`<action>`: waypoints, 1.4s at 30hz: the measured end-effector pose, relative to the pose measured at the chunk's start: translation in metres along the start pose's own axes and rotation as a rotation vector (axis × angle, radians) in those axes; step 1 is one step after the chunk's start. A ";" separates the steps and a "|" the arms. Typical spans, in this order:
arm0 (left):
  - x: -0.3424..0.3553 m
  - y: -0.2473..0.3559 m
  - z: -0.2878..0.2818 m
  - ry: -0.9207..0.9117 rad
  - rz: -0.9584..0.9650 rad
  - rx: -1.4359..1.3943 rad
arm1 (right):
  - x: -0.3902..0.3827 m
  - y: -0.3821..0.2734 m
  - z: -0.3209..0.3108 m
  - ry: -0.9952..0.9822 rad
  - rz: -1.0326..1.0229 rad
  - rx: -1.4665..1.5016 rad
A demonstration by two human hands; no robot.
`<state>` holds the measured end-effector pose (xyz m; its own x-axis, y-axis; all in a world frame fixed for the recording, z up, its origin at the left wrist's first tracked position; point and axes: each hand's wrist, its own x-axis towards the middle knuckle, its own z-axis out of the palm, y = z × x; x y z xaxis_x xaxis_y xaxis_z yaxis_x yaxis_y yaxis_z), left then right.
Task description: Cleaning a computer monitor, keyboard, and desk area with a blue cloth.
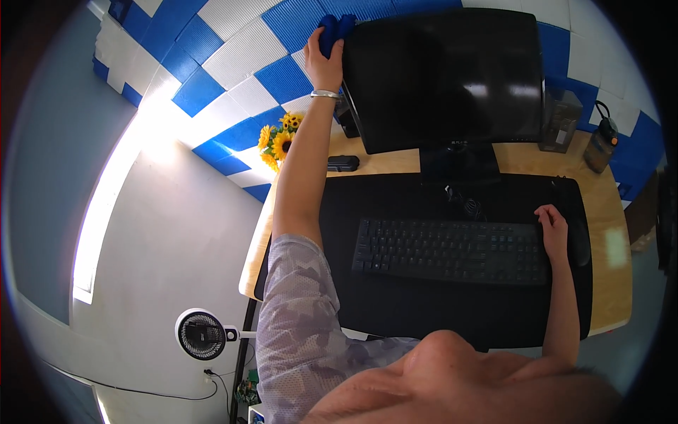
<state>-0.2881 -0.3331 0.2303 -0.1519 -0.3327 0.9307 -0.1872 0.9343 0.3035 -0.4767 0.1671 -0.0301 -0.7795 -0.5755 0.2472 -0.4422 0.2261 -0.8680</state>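
Observation:
My left hand (323, 60) is raised at the top left corner of the black monitor (441, 81), its fingers wrapped round a dark blue cloth-like item (339, 28). My right hand (553, 230) is low over the black desk mat (424, 311), just right of the black keyboard (448, 251), with loosely bent fingers and nothing visible in them. A dark mouse (579, 244) lies beside it, partly behind my wrist.
Sunflowers (281, 145) and a small black case (342, 163) sit at the left of the wooden desk (609, 283). A clear box (560, 120) and bottle (599, 145) stand at back right. A fan (201, 333) is beside my left sleeve. Blue-and-white padded wall panels (282, 78) rise behind.

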 end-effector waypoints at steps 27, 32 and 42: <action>-0.237 -0.008 -0.017 -0.188 -0.612 -0.254 | -0.001 -0.004 -0.002 0.005 -0.018 -0.063; -0.195 -0.020 -0.019 -0.211 -0.425 -0.224 | -0.003 0.000 0.000 0.012 -0.026 -0.059; -0.024 0.039 0.007 0.114 0.387 0.314 | -0.001 -0.014 0.002 -0.006 -0.015 -0.040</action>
<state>-0.2984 -0.2893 0.2186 -0.1636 0.0626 0.9845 -0.4231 0.8971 -0.1274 -0.4685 0.1634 -0.0186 -0.7697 -0.5842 0.2574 -0.4714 0.2483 -0.8463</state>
